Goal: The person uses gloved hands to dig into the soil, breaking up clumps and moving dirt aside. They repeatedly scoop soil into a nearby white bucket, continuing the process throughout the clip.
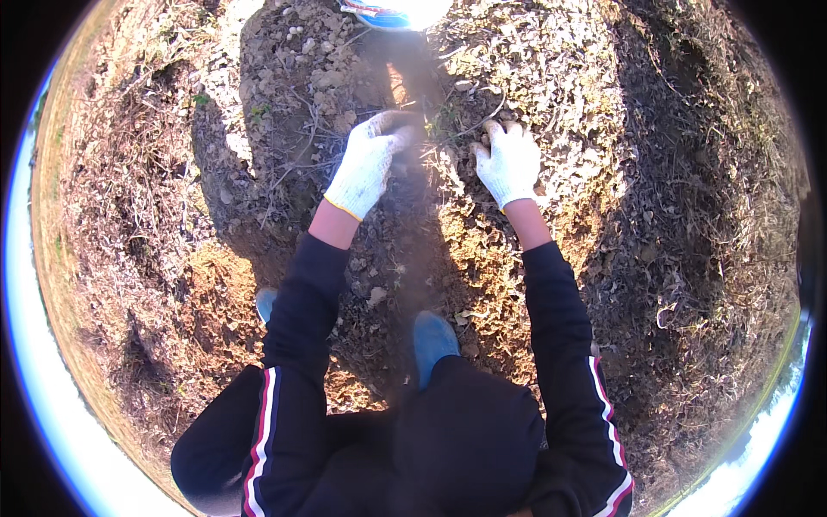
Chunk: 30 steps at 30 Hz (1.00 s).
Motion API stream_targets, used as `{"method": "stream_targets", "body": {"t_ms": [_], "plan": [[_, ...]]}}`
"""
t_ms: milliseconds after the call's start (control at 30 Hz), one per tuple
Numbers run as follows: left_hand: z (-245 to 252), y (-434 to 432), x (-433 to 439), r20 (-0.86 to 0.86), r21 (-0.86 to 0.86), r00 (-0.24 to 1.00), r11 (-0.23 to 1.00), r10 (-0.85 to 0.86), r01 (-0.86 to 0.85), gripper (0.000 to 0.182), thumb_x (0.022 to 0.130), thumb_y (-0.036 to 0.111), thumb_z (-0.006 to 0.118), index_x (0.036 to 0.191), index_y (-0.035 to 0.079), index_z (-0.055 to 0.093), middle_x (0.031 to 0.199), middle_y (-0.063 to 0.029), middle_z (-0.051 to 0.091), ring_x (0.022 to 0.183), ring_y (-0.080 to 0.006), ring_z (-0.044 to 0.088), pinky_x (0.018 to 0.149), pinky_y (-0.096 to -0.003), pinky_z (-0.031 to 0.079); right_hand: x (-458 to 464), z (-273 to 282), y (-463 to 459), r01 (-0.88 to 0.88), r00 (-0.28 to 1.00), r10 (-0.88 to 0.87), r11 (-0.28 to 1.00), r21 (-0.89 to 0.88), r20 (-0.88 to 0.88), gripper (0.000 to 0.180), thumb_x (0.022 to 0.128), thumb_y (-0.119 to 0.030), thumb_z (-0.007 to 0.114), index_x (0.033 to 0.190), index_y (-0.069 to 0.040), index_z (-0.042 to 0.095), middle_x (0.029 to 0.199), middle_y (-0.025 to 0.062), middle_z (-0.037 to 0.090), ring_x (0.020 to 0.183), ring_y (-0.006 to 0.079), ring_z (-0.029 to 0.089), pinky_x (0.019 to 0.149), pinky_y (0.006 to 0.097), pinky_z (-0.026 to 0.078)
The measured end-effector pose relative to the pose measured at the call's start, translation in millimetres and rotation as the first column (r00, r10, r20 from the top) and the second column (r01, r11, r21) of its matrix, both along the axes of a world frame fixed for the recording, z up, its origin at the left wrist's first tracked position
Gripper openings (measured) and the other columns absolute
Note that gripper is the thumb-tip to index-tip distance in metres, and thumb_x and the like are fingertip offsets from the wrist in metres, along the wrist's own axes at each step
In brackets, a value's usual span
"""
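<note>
My left hand [369, 158], in a white knit glove with a yellow-edged cuff, is held above the shaded soil [294, 203]. Its fingers curl inward, and a blurred dark streak in the picture crosses their tips, so anything between them is hidden. To its right, my right hand [510, 161], gloved the same way, reaches down with bent, soil-stained fingertips among dry plant litter [568, 103]. A thin curved dry stem [483, 121] lies close by these fingertips; whether they grip it cannot be made out. Small green leaves [442, 121] grow between the two hands.
A blue-rimmed container [387, 22], its top washed out by glare, stands at the far edge. Small pale lumps [294, 30] lie on the soil left of it. My blue shoe [434, 342] is planted between my arms; part of the other shoe [265, 304] shows at left.
</note>
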State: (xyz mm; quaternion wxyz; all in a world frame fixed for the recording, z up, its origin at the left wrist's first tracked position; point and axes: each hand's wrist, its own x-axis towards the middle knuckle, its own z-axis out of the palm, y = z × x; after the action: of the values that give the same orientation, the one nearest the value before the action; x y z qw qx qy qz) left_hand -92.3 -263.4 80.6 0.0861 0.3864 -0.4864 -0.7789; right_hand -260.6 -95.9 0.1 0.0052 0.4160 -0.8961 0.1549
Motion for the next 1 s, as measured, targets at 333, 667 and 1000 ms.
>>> {"method": "stream_targets", "body": {"t_ms": [333, 667, 1000], "plan": [[-44.2, 33.4, -3.9, -0.035, 0.111, 0.997, 0.991, -0.071, 0.075, 0.027, 0.097, 0.008, 0.066, 0.122, 0.001, 0.072, 0.102, -0.0051, 0.073, 0.081, -0.0125, 0.067, 0.068, -0.0256, 0.054, -39.5, 24.0, 24.1, 0.286, 0.503, 0.088, 0.922, -0.261, 0.860, 0.019, 0.108, -0.008, 0.051, 0.118, -0.002, 0.066, 0.101, 0.0033, 0.074, 0.079, 0.0070, 0.068, 0.062, 0.0226, 0.054], [-38.0, 98.3, -21.2, -0.017, 0.016, 0.983, 0.983, -0.185, 0.185, 0.032, 0.102, 0.025, 0.070, 0.118, -0.003, 0.073, 0.102, -0.0053, 0.075, 0.082, -0.0098, 0.064, 0.072, -0.0266, 0.051, 33.4, 25.0, 48.8, 0.392, 0.423, 0.161, 0.855, -0.340, 0.892, 0.029, 0.099, 0.008, 0.057, 0.128, 0.002, 0.062, 0.119, 0.0092, 0.071, 0.109, 0.0167, 0.067, 0.099, 0.0303, 0.053], [-62.7, 94.4, 19.5, 0.153, 0.146, 0.985, 0.984, 0.076, -0.098, 0.042, 0.108, 0.040, 0.059, 0.123, 0.001, 0.068, 0.084, 0.0024, 0.064, 0.065, -0.0061, 0.052, 0.058, -0.0235, 0.045, 74.9, 5.2, 54.1, 0.404, 0.681, 0.060, 0.801, -0.443, 0.730, 0.030, 0.092, 0.008, 0.068, 0.121, 0.000, 0.065, 0.111, 0.0080, 0.072, 0.102, 0.0150, 0.069, 0.093, 0.0293, 0.055]]}}
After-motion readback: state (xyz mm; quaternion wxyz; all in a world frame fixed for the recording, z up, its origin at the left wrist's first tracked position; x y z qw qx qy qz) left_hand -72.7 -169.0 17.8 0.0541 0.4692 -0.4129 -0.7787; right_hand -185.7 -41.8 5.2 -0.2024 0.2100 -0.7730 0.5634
